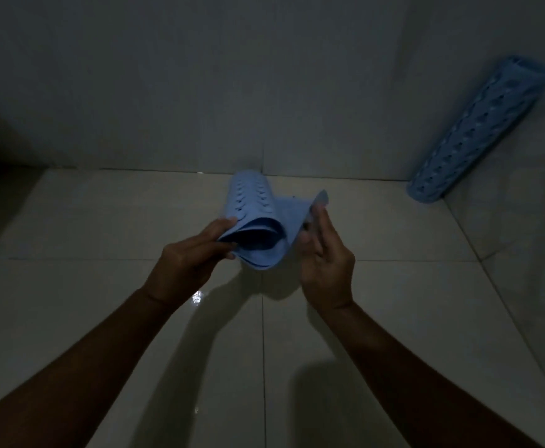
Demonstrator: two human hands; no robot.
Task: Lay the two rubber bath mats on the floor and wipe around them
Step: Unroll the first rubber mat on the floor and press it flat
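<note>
A light blue rubber bath mat, rolled up and partly unfurled, is held in the air above the tiled floor at the centre of the view. My left hand grips the roll's near left edge, fingers curled round the layers. My right hand pinches the loose outer flap at the roll's right side. A second blue rolled mat, with rows of holes, leans upright in the far right corner against the wall.
The floor is glossy pale tile with a small bright reflection near my left wrist. Grey tiled walls close the space at the back and right. The room is dim; a dark shape sits at the far left edge.
</note>
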